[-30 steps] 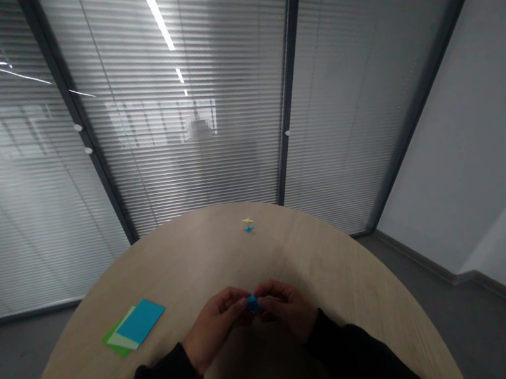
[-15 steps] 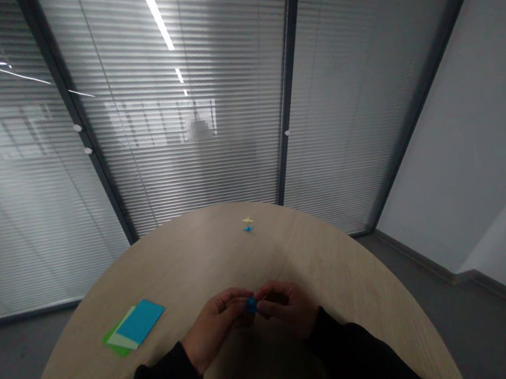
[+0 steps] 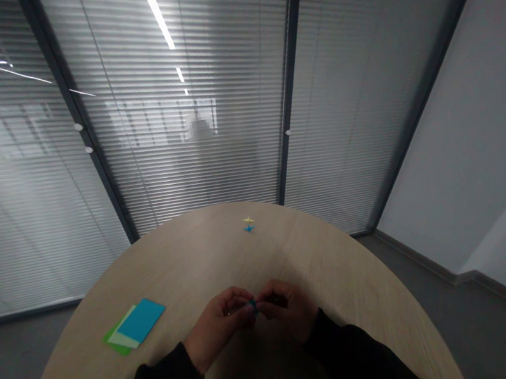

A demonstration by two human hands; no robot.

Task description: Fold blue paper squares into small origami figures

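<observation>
My left hand (image 3: 218, 320) and my right hand (image 3: 285, 308) meet above the middle of the round wooden table, with their fingertips pinching a small piece of blue folded paper (image 3: 253, 305). Most of that piece is hidden by my fingers, so its shape cannot be told. Both sleeves are black. To the left of my left hand lies a stack of paper sheets (image 3: 140, 321), blue on top of pale and green ones. Two tiny folded paper figures stand near the far edge: a pale yellow one (image 3: 248, 219) and a blue one (image 3: 248, 228).
The light wood table (image 3: 197, 262) curves away on both sides, with grey floor beyond its edge. Glass partitions with slatted blinds stand behind it, and a pale wall runs along the right.
My fingers have closed further over the blue paper piece, and less of it shows. The paper stack and the far figures have not moved.
</observation>
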